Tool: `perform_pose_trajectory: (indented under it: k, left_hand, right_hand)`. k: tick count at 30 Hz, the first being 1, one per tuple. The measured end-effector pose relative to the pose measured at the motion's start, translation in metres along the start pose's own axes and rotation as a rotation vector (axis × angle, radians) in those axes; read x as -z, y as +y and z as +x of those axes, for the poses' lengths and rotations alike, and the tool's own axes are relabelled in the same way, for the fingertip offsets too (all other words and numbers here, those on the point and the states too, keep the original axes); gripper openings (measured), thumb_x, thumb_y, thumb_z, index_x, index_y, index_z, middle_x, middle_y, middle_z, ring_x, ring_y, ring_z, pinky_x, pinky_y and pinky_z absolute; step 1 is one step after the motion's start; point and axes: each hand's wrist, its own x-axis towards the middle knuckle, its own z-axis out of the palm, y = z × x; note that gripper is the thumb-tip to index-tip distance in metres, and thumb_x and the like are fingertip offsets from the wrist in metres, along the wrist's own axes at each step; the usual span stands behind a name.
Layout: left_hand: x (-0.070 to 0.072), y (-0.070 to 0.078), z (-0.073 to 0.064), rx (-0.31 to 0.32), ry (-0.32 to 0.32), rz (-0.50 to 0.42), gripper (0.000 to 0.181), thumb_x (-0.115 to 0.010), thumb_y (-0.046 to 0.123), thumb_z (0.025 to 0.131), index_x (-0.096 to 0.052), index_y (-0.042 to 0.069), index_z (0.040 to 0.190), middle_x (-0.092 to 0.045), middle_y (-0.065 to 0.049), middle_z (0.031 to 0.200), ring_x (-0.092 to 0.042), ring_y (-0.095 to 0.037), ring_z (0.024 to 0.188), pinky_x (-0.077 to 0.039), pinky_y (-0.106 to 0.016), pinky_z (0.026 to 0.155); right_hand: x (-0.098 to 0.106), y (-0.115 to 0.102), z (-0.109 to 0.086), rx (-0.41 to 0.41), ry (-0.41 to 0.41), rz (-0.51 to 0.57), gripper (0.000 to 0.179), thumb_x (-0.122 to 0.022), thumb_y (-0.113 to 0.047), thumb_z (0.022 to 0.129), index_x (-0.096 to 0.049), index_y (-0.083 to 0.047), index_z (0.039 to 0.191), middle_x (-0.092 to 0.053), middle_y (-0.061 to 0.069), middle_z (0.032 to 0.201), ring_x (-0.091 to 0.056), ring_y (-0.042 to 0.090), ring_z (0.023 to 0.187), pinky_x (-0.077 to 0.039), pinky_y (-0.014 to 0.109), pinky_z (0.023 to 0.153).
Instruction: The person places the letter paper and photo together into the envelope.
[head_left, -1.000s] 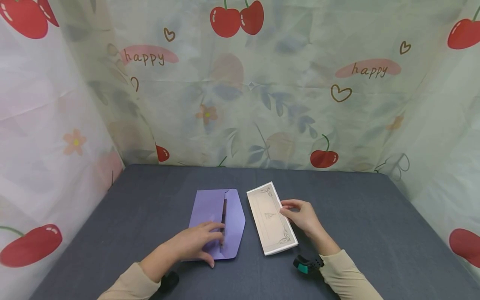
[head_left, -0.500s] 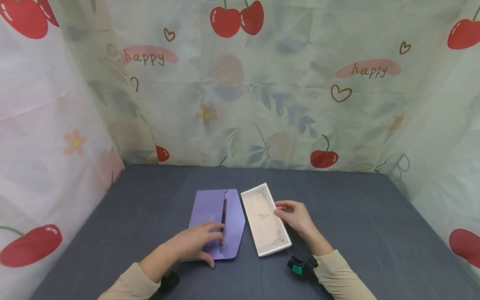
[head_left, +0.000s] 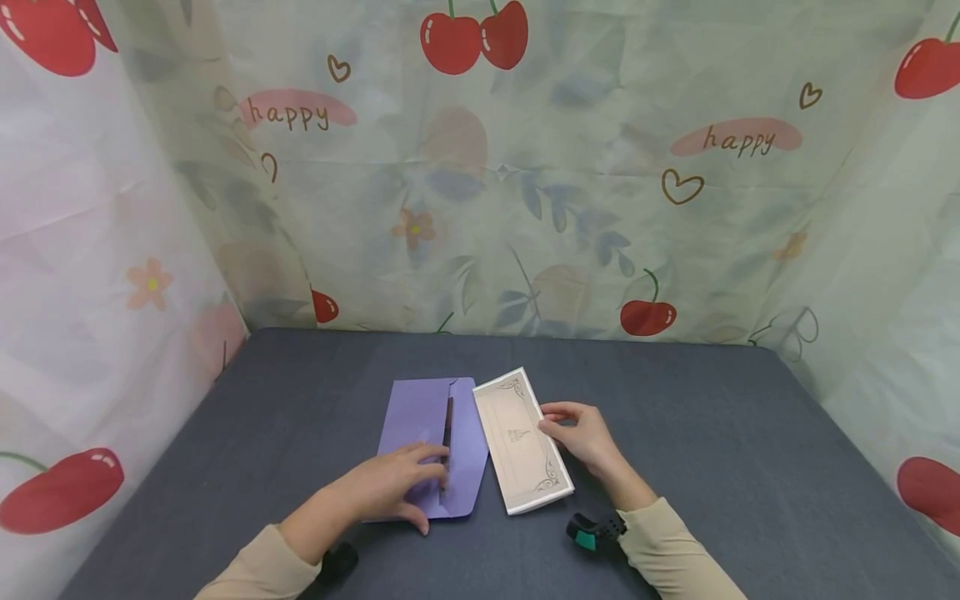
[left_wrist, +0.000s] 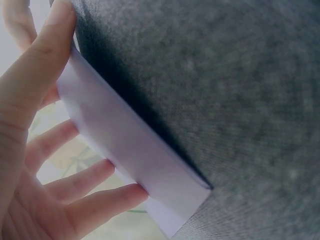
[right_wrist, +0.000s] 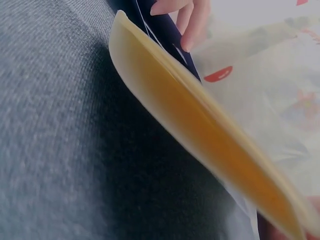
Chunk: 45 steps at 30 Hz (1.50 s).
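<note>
A purple envelope lies on the dark table with its flap unfolded to the right and a dark slit along its opening. My left hand rests on it, fingers spread, fingertips at the slit; the left wrist view shows the fingertips touching the envelope. In my right hand, thumb and fingers pinch the right long edge of a beige folded card with white borders and corner ornaments. The card is tilted, its left edge over the flap's right edge. The right wrist view shows the card edge-on, yellowish between its layers.
The dark cloth-covered table spreads around both hands. A curtain with cherries and "happy" lettering stands behind and at both sides. A black strap with a green part is at the right wrist.
My right hand has moved left with the card, from apart from the envelope to overlapping its flap. The left hand and envelope have stayed in place.
</note>
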Motion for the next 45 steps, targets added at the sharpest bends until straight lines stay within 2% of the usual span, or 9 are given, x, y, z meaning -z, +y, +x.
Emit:
perform_pose_trajectory:
  k: [14,28,37,45]
  left_hand:
    - [-0.001,-0.001,0.001,0.029,-0.030,0.000,0.045,-0.077,0.044,0.067,-0.059,0.023,0.103,-0.047,-0.009,0.139,-0.044,-0.042,0.128,-0.042,-0.052,0.101]
    - [0.000,0.000,0.001,0.034,-0.033,0.003,0.044,-0.077,0.044,0.067,-0.059,0.023,0.102,-0.047,-0.009,0.139,-0.043,-0.043,0.128,-0.041,-0.052,0.101]
    - [-0.001,0.000,0.002,0.017,-0.018,0.021,0.044,-0.078,0.043,0.066,-0.059,0.024,0.101,-0.048,-0.009,0.138,-0.046,-0.039,0.126,-0.043,-0.051,0.100]
    - [0.000,0.001,0.002,0.002,-0.006,0.028,0.044,-0.079,0.040,0.066,-0.059,0.023,0.101,-0.049,-0.010,0.137,-0.047,-0.040,0.125,-0.044,-0.051,0.099]
  right_hand:
    - [-0.013,-0.006,0.000,-0.001,-0.014,0.002,0.027,-0.068,-0.004,0.079,-0.067,0.001,0.106,-0.066,0.012,0.089,-0.058,0.011,0.071,-0.051,0.023,0.058]
    - [-0.023,-0.009,0.002,-0.008,-0.034,0.011,0.027,-0.068,-0.004,0.079,-0.068,0.001,0.105,-0.066,0.011,0.087,-0.058,0.010,0.068,-0.052,0.024,0.057]
    - [-0.027,-0.012,0.004,-0.002,-0.039,0.010,0.027,-0.068,-0.005,0.079,-0.068,0.002,0.105,-0.067,0.012,0.088,-0.059,0.009,0.067,-0.053,0.024,0.058]
    - [-0.030,-0.018,0.006,-0.012,-0.043,0.004,0.026,-0.068,-0.005,0.079,-0.068,0.002,0.104,-0.067,0.011,0.086,-0.057,0.010,0.066,-0.051,0.023,0.055]
